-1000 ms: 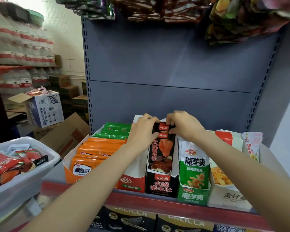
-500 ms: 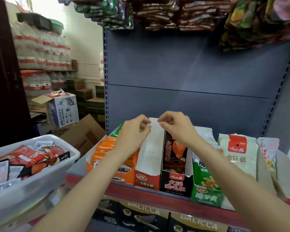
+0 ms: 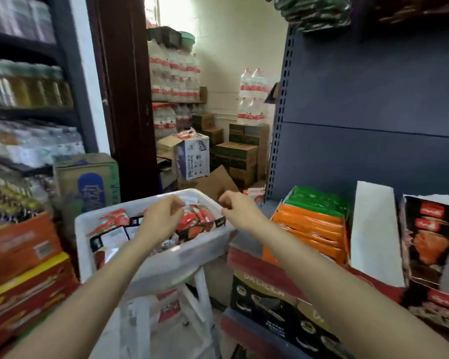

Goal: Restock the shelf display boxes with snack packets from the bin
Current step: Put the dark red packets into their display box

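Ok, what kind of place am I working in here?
Most likely a small grocery shop, next to its stockroom. A retail shelf holds display boxes of snack packets, bottled water packs are stacked beyond the doorway, and cardboard cartons are piled on the floor.

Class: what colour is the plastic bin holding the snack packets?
White plastic bin, translucent; clearest in the head view.
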